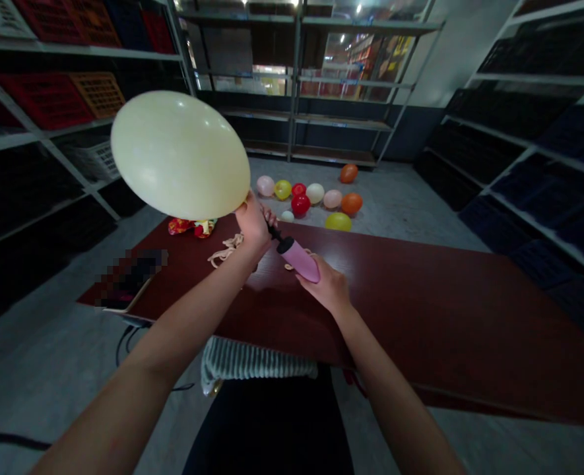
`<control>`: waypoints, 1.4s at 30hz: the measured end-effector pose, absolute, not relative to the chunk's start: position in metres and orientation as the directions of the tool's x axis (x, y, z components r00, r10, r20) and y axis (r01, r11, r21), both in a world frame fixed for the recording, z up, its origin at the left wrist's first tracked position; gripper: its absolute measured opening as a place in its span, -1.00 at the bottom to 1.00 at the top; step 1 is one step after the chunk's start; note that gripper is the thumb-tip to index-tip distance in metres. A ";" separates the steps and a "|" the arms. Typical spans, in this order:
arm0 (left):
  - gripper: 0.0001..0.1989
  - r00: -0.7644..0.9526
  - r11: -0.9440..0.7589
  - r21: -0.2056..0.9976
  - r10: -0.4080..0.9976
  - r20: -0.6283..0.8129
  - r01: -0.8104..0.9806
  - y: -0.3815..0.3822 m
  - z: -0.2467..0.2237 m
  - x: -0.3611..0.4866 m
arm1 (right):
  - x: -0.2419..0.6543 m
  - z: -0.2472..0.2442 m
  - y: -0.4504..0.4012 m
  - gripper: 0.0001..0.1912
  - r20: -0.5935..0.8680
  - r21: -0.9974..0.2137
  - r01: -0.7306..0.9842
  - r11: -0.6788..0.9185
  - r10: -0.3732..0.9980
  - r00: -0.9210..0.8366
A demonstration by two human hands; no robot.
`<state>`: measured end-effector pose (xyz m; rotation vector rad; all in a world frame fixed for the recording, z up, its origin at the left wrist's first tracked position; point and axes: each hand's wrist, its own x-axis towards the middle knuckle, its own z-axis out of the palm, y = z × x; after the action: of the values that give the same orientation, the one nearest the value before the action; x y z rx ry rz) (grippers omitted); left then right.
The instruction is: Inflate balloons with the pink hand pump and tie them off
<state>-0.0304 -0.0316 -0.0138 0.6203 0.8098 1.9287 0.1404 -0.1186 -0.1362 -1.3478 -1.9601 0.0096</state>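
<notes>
Big, light, thin-skinned: pale yellow balloon [180, 155] wants a hold at the neck

Balloon's up in the air over the far L part of the brown table [435, 310], well inflated, stretched smooth w/ shiny spots. L hand [253, 221] is at its neck end, fingers curled round where balloon meets the black shaft [274, 232] of the pink pump [300, 259]; exact finger placement hidden, can't tell more. R hand [330, 284] is wrapped round the pump barrel's near end. Hands apart, one at each end of the pump.

Handling (my read): balloon weighs next to nothing, so prob. drifts & swings w/ any wrist move. Skin's soft but taut, likely slippery; nails or a hard squeeze on the body could pop it. Best hold = neck, pinched flat btwn thumb & index, close to the shaft; body left free. Pump looks like stiff, light plastic, OK to grip firmly round the barrel; smooth, so full-hand wrap beats fingertips.

Nearby: limp beige strips [229, 251] on the table, just below L hand in view, prob. soft & stretchy; a bright printed packet [193, 227] near the table's far edge. More balloons, e.g. a red one [300, 204], sit on the floor beyond.
</notes>
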 end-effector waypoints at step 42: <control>-0.49 -0.390 -0.283 0.769 0.920 0.048 -0.572 -0.021 -0.015 -0.005 | 0.143 -0.136 -0.116 -0.48 0.504 -0.507 0.790 0.346 0.862 -0.054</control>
<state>-0.0046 -0.0208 -0.0148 0.6148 0.8321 1.8453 0.1433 -0.1161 -0.1362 -1.4521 -1.8452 0.1196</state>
